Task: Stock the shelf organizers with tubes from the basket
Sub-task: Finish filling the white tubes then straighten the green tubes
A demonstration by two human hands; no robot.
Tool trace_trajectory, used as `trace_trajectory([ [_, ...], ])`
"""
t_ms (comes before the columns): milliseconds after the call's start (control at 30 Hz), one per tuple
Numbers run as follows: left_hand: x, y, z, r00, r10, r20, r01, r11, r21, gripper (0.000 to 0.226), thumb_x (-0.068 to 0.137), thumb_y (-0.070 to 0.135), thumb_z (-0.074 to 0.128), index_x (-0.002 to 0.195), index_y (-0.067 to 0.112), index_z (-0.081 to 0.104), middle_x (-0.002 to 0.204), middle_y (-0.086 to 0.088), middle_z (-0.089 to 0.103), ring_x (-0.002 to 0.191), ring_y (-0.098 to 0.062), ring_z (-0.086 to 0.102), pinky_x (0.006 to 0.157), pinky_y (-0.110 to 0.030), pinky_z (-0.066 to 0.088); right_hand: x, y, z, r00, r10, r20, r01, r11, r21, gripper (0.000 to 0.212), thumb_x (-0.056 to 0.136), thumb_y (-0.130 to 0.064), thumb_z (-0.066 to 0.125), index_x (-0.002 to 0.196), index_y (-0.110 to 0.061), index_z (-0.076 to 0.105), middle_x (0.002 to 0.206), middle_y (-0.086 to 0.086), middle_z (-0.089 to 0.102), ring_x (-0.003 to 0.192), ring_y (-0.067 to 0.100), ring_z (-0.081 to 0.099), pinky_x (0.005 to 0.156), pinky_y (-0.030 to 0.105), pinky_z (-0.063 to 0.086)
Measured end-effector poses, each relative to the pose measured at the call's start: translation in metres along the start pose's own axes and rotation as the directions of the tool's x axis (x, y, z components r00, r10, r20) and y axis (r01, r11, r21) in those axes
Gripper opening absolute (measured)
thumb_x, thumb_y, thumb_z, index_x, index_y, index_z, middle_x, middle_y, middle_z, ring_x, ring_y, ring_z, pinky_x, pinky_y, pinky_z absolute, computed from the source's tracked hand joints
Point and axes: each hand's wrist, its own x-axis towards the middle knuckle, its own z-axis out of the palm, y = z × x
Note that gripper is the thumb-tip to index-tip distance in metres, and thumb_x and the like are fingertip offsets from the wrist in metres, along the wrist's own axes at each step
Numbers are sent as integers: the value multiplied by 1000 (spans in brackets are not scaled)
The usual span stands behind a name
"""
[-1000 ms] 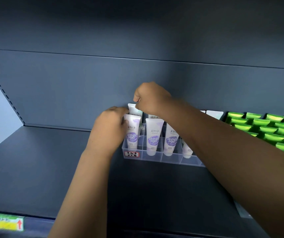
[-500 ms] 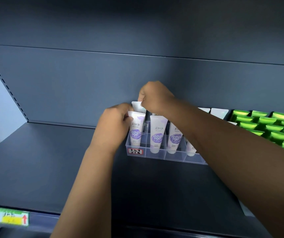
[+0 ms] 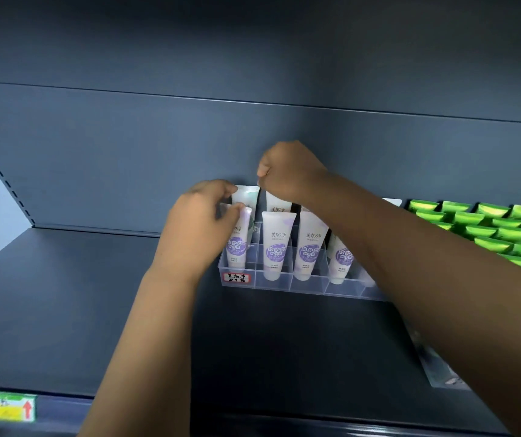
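- Your left hand (image 3: 199,228) pinches the top of the front left tube (image 3: 239,238). It is the nearer hand.
- That tube stands tall, cap down, in the end slot of the clear organizer (image 3: 306,287). It likely needs a push straight down.
- Your right hand (image 3: 287,171) is curled just above the back tube (image 3: 276,201). I cannot tell if it pinches it.

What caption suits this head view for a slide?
A person's left hand and right hand handle white tubes in a clear organizer on a dark shelf beside green packs.
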Motion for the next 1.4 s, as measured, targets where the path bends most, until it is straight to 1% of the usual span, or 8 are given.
trace_trajectory([
  [133, -1, 9, 7, 994, 110, -8, -109, 991, 82, 22, 94, 26, 69, 114, 19, 72, 112, 6, 70, 110, -19, 56, 90, -33, 47, -3, 19, -13, 999, 11, 53, -7, 997, -73, 16, 78, -12, 64, 85, -14, 78, 90, 2, 76, 92, 22, 71, 87, 35, 58],
  [267, -4, 16, 20, 979, 204, 26, -205, 970, 128, 26, 91, 31, 70, 114, 20, 73, 109, 3, 71, 111, -24, 56, 90, -41, 51, -12, 29, -16, 996, 21, 90, -10, 992, -122, 16, 77, -14, 68, 87, -15, 80, 92, 2, 77, 91, 22, 71, 85, 34, 59],
  [433, -5, 24, 32, 977, 204, 64, -213, 953, 213, 26, 88, 32, 71, 113, 25, 75, 110, 6, 73, 114, -28, 58, 91, -47, 48, -17, 33, -13, 996, 17, 83, -9, 996, -93, 13, 80, -13, 69, 86, -18, 79, 94, 1, 77, 92, 20, 70, 86, 33, 57],
  [600, -6, 26, 39, 978, 193, 78, -208, 930, 302, 22, 90, 20, 68, 105, 34, 77, 102, 10, 73, 108, -23, 59, 115, -52, 31, -17, 39, -9, 999, -2, 52, 5, 998, -70, 13, 83, -11, 67, 85, -16, 79, 95, 4, 77, 95, 23, 70, 89, 34, 56],
  [800, -3, 27, 42, 972, 222, 70, -233, 945, 231, 24, 89, 10, 62, 97, 28, 76, 87, 4, 72, 94, -23, 62, 116, -29, 17, -17, 45, -5, 999, -24, 33, 27, 998, -64, 17, 84, -11, 64, 85, -17, 79, 95, 2, 77, 94, 21, 70, 86, 31, 55],
  [1100, -2, 24, 42, 974, 214, 75, -224, 955, 196, 22, 90, 9, 64, 96, 27, 75, 89, 5, 74, 92, -22, 63, 121, -36, 20, -20, 47, -7, 996, -85, 16, 85, 996, -35, 17, 84, -10, 64, 88, -14, 81, 95, 1, 78, 94, 18, 70, 86, 27, 52],
  [1267, -1, 23, 46, 981, 188, 45, -193, 966, 172, 20, 90, 8, 65, 95, 24, 75, 86, 4, 74, 86, -21, 63, 120, -23, 11, -22, 46, -8, 997, -76, 23, 76, 997, -25, 16, 85, -16, 65, 85, -13, 80, 92, 1, 78, 91, 18, 71, 86, 31, 55],
  [1400, -2, 24, 45, 981, 187, 45, -191, 972, 138, 19, 91, 8, 66, 96, 24, 75, 85, 6, 73, 84, -17, 61, 121, -22, 10, -22, 48, -14, 999, -36, 31, 37, 999, -21, 16, 83, -18, 63, 81, -16, 79, 90, -1, 77, 92, 18, 70, 85, 31, 55],
])
